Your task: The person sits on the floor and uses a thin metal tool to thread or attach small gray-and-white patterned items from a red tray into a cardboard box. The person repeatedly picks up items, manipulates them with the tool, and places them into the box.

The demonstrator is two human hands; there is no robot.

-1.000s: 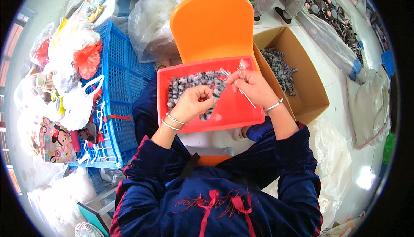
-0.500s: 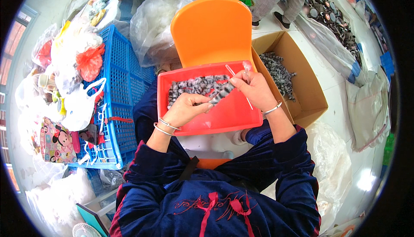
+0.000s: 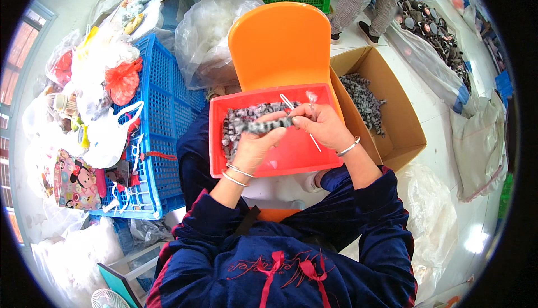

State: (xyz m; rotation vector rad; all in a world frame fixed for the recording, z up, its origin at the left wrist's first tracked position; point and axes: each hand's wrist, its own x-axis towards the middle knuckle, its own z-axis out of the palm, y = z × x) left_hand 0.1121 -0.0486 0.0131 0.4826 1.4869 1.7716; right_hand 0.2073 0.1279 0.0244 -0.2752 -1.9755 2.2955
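Above a red plastic tub (image 3: 305, 162), my two hands meet over a grey-and-black striped plush strip (image 3: 274, 124). My left hand (image 3: 258, 146) is closed round the strip, its thumb lying along the near side. The right hand (image 3: 326, 127) is closed too, pinching the strip's right end at the fingertips. A thin white stick (image 3: 287, 102) runs slantwise through the right hand and sticks out at both ends. Near those fingers is a tuft of white fluff (image 3: 311, 96); how it is held cannot be made out. More striped plush pieces (image 3: 231, 131) lie in the tub's left part.
The tub rests on an orange chair (image 3: 280, 44). A cardboard box (image 3: 400, 112) at right holds more striped pieces (image 3: 364, 103). On the left stands a blue crate (image 3: 168, 134) beside plastic bags. A bag of white stuffing (image 3: 216, 39) and another person's legs (image 3: 370, 2) are beyond.
My left hand has come up and right, closer to the right hand. The striped strip now lies nearly level between them. The whole view has shifted slightly.
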